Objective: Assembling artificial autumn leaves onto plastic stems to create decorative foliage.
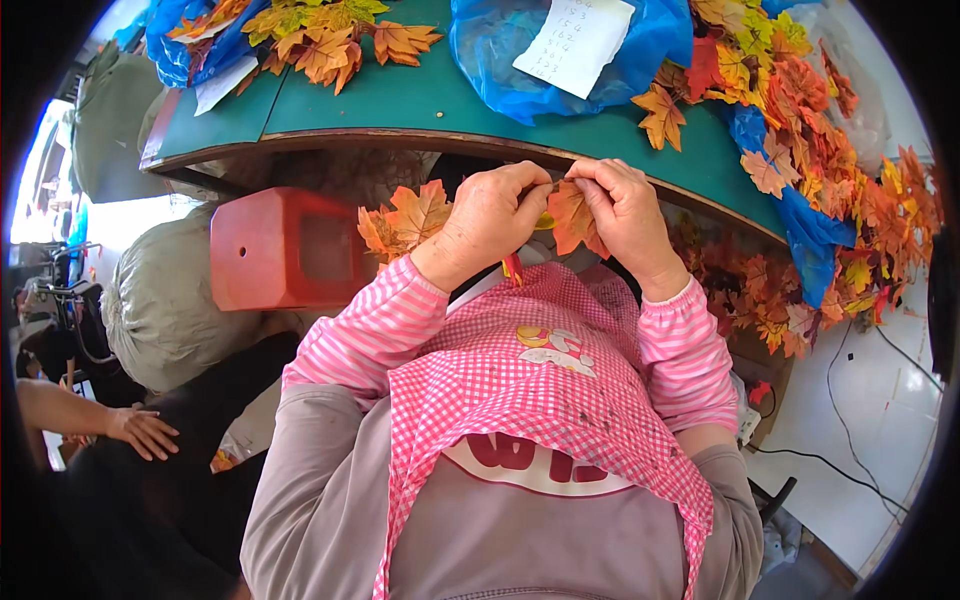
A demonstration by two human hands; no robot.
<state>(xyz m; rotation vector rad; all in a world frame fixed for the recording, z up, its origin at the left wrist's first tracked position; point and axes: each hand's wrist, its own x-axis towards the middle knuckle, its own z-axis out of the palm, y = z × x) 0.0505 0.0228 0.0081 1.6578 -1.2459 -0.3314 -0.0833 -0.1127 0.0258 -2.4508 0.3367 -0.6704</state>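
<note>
Both of my hands are raised close together in front of the table's near edge. My right hand [628,212] pinches an orange artificial maple leaf [573,217] near its upper end between thumb and fingers. Just beside it, my left hand [497,212] is closed, its fingertips pressed together by a bit of yellow. More orange artificial maple leaves [418,215] stick out past the left wrist, and a small red and yellow piece hangs below that hand. What lies inside the left palm is hidden.
On the green table [370,105] lie leaf piles, a blue plastic bag [480,60] and a handwritten paper [575,45]. Leaf garlands [800,200] spill over its right side. A red stool [255,250] and stuffed sack [160,300] stand left, near another person's hand [143,430]. Cables [840,465] cross the right floor.
</note>
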